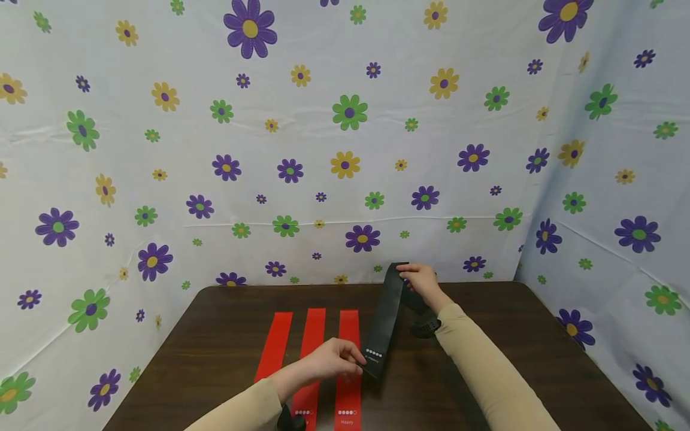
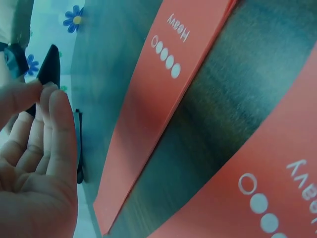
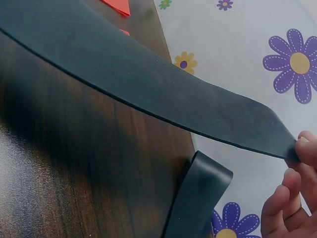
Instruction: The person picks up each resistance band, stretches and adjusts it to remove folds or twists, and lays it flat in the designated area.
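A black resistance band (image 1: 386,314) with white dots and lettering is stretched lengthwise between both hands, raised off the table. My left hand (image 1: 330,359) pinches its near end, above the rightmost red band; in the left wrist view, thumb and fingertips meet on the black end (image 2: 50,64). The far end is pinched by my right hand (image 1: 423,281) near the table's back edge. Three red resistance bands (image 1: 349,329) lie flat side by side to the left, at least two of them marked "Heavy". Another black band (image 3: 200,193) lies on the table below the right hand.
The dark wooden table (image 1: 215,341) has its back edge close to a white curtain (image 1: 323,137) with printed flowers. A second stretch of the curtain (image 1: 609,167) hangs along the right side. Black straps sit on both wrists.
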Demonstrator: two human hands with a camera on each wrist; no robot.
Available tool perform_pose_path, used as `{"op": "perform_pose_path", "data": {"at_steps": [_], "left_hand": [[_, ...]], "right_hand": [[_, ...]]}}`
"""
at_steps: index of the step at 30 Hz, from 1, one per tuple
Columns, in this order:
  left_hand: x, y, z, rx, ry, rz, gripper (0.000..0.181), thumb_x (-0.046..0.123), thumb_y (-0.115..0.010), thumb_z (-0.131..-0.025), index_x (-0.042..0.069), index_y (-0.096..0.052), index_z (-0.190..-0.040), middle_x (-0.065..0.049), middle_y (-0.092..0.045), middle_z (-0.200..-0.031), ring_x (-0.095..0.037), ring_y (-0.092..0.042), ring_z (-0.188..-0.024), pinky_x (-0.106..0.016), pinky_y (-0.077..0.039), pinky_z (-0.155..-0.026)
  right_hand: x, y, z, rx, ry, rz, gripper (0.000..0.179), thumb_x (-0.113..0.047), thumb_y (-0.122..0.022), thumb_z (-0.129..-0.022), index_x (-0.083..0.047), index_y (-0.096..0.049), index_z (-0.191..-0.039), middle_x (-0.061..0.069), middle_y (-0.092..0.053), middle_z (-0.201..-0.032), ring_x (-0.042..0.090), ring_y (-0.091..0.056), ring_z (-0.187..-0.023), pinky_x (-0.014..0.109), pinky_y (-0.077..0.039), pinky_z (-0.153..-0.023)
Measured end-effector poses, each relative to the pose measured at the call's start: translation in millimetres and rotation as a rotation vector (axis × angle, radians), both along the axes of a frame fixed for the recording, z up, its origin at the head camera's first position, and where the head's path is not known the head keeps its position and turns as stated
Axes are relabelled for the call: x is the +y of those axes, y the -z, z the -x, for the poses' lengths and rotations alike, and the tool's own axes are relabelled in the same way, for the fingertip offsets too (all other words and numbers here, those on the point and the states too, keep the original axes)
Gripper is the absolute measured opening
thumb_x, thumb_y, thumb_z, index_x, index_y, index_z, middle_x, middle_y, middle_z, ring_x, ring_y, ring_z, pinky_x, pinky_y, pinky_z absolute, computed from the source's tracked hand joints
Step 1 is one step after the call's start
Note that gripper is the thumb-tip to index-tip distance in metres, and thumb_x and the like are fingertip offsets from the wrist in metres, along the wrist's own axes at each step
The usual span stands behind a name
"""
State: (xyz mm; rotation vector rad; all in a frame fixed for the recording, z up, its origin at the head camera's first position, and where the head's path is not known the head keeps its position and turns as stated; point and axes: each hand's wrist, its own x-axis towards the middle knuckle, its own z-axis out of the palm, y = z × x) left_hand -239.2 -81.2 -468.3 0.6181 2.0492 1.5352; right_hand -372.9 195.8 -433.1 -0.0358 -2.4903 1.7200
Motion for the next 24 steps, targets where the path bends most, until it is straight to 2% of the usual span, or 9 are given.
{"op": "perform_pose_path", "data": {"at_steps": [5,12,15,17,20,24], "left_hand": [[3.9,-0.1,-6.0,0.093,0.026,0.024,0.008,0.009,-0.07,-0.088,0.006,-0.073,-0.094,-0.006,-0.069,-0.074,-0.01,-0.057,-0.06,-0.025,-0.049,-0.057],[14.6,-0.1,-19.4,0.291,0.112,0.063,0.007,0.015,-0.072,-0.087,0.011,-0.07,-0.092,0.006,-0.065,-0.07,-0.002,-0.054,-0.062,-0.02,-0.046,-0.059],[20.4,-0.7,-26.0,0.349,0.146,0.064,0.008,0.016,-0.073,-0.087,0.011,-0.068,-0.091,0.011,-0.061,-0.069,0.001,-0.052,-0.06,-0.018,-0.046,-0.059],[24.1,-1.3,-29.6,0.357,0.159,0.059,0.008,0.016,-0.073,-0.087,0.011,-0.068,-0.09,0.012,-0.06,-0.068,0.001,-0.051,-0.059,-0.018,-0.046,-0.058],[27.9,-0.8,-32.8,0.33,0.176,0.042,0.007,0.015,-0.073,-0.087,0.009,-0.068,-0.089,0.012,-0.06,-0.066,0.002,-0.051,-0.056,-0.017,-0.045,-0.056],[29.7,3.0,-34.9,0.33,0.191,0.026,0.005,0.013,-0.073,-0.086,0.01,-0.07,-0.088,0.013,-0.058,-0.066,0.003,-0.05,-0.057,-0.016,-0.044,-0.056]], "right_hand": [[-0.7,1.8,0.7,0.0,-0.019,-0.014,0.026,-0.007,-0.062,-0.093,-0.001,-0.069,-0.116,0.016,-0.066,-0.107,0.022,-0.055,-0.066,0.037,-0.051,-0.066],[-3.6,1.3,-1.9,-0.026,-0.052,-0.024,0.026,-0.007,-0.062,-0.092,-0.003,-0.07,-0.117,0.015,-0.066,-0.109,0.02,-0.055,-0.064,0.039,-0.051,-0.067],[-5.1,2.3,-2.4,-0.03,-0.069,-0.029,0.026,-0.007,-0.062,-0.091,-0.003,-0.07,-0.116,0.014,-0.066,-0.107,0.021,-0.057,-0.065,0.041,-0.051,-0.069],[-5.3,3.4,-2.4,-0.027,-0.08,-0.035,0.026,-0.006,-0.062,-0.091,-0.003,-0.071,-0.115,0.013,-0.067,-0.105,0.024,-0.058,-0.066,0.041,-0.051,-0.068],[-5.4,5.7,-2.3,-0.026,-0.091,-0.04,0.025,-0.006,-0.062,-0.091,-0.003,-0.071,-0.114,0.014,-0.067,-0.106,0.028,-0.059,-0.069,0.043,-0.052,-0.069],[-6.9,8.6,-4.0,-0.039,-0.099,-0.031,0.024,-0.005,-0.063,-0.091,-0.003,-0.071,-0.114,0.016,-0.067,-0.11,0.038,-0.06,-0.078,0.049,-0.051,-0.075]]}}
